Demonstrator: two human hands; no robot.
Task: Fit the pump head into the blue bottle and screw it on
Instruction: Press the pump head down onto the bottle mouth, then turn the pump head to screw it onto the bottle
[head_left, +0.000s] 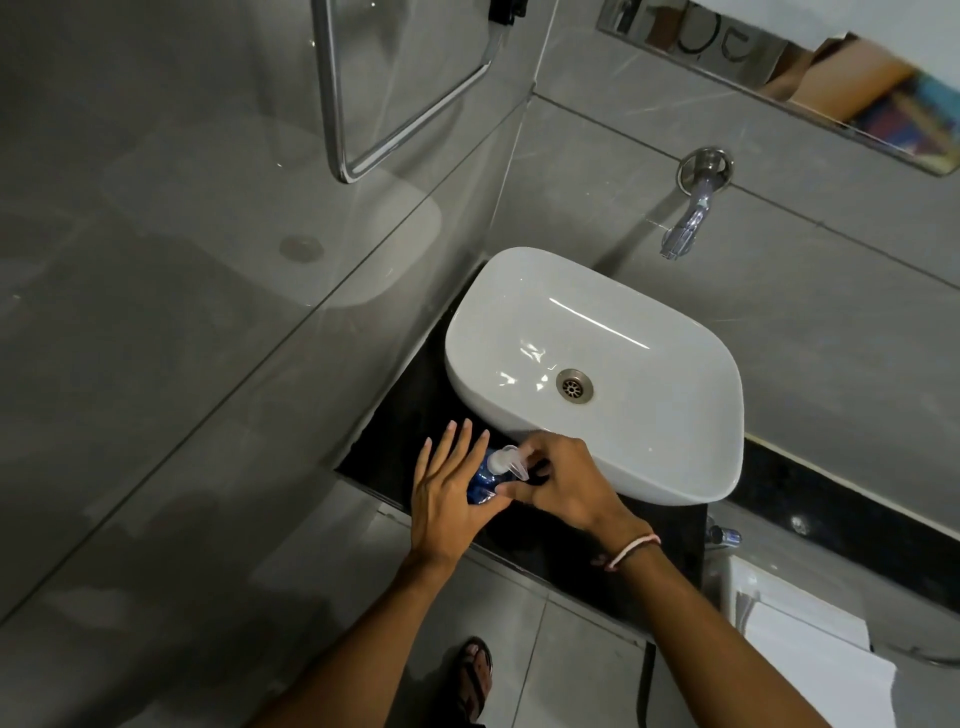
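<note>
Left hand, fingers spread flat, braces one blue bottle standing between the hands on the dark counter. Right hand pinches one clear pump head seated on the neck. Beyond the right hand, one white basin. Likely risk: the loosely braced bottle spinning or tipping under the twist, cross-threading the collar.

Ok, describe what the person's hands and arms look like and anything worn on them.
Both forearms are bare, with no sleeves in view. The right hand has a thin pale pink band around its wrist. The left hand wears nothing: no ring, watch or glove shows, and its fingernails look short and unpainted. No gloves on either hand.
</note>
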